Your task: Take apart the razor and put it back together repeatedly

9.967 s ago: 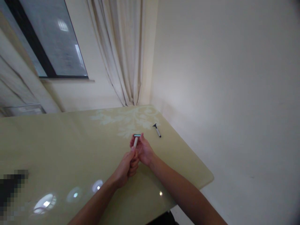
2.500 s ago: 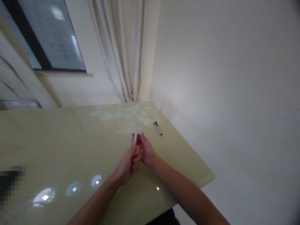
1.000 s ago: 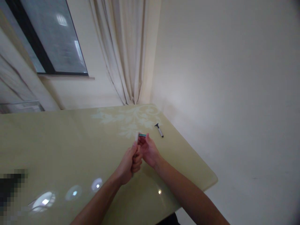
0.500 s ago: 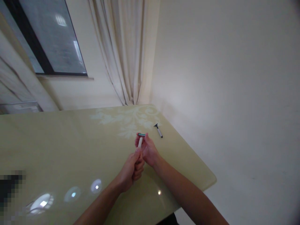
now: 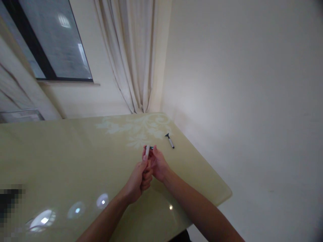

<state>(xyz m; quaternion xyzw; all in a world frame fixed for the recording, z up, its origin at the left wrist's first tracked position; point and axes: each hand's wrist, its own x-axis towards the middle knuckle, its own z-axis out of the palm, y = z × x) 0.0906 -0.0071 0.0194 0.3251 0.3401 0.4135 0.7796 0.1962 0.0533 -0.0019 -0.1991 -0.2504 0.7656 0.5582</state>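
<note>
The left hand [image 5: 142,179] gripped a pale stick [image 5: 147,151], which crossed in front of a thin dark bar [image 5: 151,148] apparently pinched by the right hand [image 5: 159,165]; contact was unclear. Handling seemed underway, neither piece set down; a razor [image 5: 170,142] lay nearby on the table [image 5: 75,154].

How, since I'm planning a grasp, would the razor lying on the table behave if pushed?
The razor would likely slide easily, given the glossy, light-reflecting tabletop. Its wide head should probably discourage rolling. The straight handle looks rigid, so bending seems unlikely.
</note>
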